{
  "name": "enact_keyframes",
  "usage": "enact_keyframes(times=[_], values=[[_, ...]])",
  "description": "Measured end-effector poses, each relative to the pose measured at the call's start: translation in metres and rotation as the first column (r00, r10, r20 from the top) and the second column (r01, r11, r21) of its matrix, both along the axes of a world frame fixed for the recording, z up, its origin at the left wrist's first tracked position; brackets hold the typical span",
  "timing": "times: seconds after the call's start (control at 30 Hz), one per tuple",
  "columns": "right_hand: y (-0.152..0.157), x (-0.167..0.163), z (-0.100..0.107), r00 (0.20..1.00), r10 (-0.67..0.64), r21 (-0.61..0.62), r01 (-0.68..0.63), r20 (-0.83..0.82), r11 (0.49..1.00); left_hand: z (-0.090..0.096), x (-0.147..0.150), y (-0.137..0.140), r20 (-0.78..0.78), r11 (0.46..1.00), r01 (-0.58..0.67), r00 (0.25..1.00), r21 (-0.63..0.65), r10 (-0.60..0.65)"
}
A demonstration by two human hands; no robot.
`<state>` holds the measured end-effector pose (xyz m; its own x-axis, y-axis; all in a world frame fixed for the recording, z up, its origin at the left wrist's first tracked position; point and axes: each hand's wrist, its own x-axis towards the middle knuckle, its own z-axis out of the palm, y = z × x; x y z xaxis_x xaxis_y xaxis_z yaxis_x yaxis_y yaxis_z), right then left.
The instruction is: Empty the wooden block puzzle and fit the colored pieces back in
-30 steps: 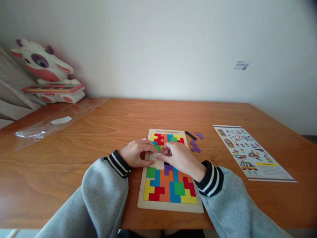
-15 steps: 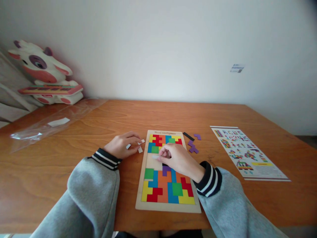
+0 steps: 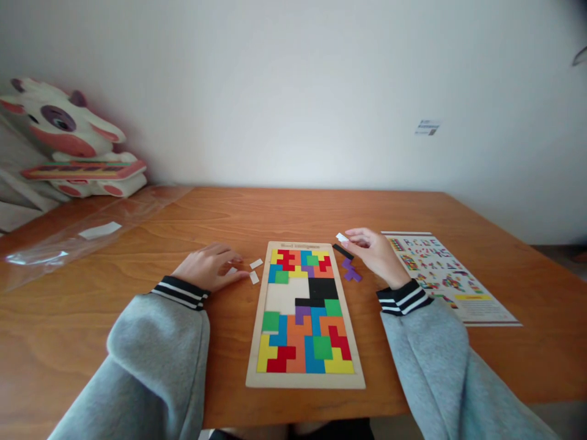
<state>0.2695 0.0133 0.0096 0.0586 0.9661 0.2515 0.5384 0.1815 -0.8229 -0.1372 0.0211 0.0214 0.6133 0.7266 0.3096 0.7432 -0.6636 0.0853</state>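
A wooden block puzzle board (image 3: 252, 366) lies in front of me, filled with colored pieces around a bare pale area left of some black pieces (image 3: 323, 288). My right hand (image 3: 376, 250) is raised beyond the board's upper right, pinching a small white piece (image 3: 342, 237) at its fingertips. Below it lie a black bar (image 3: 343, 251) and purple pieces (image 3: 351, 271). My left hand (image 3: 208, 267) rests on the table left of the board, fingers apart. One white piece (image 3: 232, 271) shows between its thumb and fingers, and two white tiles (image 3: 255, 271) lie just beyond.
A printed pattern sheet (image 3: 481, 299) lies on the right, partly behind my right sleeve. Clear plastic wrap (image 3: 59, 256) with a white label stretches over the left of the table. A cow-shaped toy keyboard (image 3: 87, 171) stands at the back left against the wall.
My right hand has moved from above the board to its upper right, carrying the white piece and uncovering the black pieces. My left hand has drawn slightly left, away from two white tiles.
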Motion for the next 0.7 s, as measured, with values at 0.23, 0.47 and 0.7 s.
enact_keyframes(times=[0.23,0.47,0.7], values=[[-0.004,-0.009,0.002,0.999,0.014,-0.031,-0.012,0.050,0.999,-0.014,0.008,0.005,0.084,0.996,0.065,0.994,0.069,-0.070],[-0.028,-0.064,0.016,0.973,0.224,0.145,-0.230,0.055,0.962,-0.007,0.060,-0.016,0.436,0.994,0.059,0.895,0.092,-0.093],[-0.045,-0.091,0.021,0.917,0.398,0.252,-0.385,0.001,0.888,-0.012,0.101,-0.030,0.495,0.929,0.304,0.787,0.210,-0.369]])
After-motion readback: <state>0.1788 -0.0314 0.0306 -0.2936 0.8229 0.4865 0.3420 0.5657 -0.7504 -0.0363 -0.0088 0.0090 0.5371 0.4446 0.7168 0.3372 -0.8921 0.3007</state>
